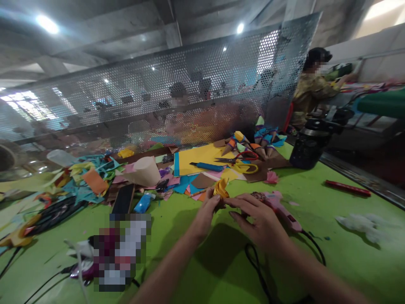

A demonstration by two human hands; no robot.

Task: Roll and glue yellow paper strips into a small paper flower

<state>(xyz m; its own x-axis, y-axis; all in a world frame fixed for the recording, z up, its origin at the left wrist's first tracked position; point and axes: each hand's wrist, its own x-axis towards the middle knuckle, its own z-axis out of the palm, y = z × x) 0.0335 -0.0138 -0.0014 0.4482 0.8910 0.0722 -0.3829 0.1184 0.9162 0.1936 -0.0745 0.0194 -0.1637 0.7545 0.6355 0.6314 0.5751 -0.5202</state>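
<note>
My left hand (209, 212) is closed on a small folded yellow paper piece (221, 188), which looks like a petalled rosette and sticks up above the fingers. Its lower part is hidden by the hand. From the right, my right hand (255, 213) reaches in with fingers stretched and thumb apart. Its index fingertip meets the underside of the piece or the left fingertips; I cannot tell which. Just beyond the right hand lies a pink glue gun (286, 215). Past the left hand is a pile of cut coloured paper (202, 181).
A blue utility knife (205, 166), scissors with yellow handles (245, 168) and several paper cones (262, 141) lie behind. On the right are a black bottle (308, 145) and a red pen (348, 188). A phone (123, 200) lies left. A perforated metal screen (158, 93) bounds the table; a person (316, 88) sits beyond.
</note>
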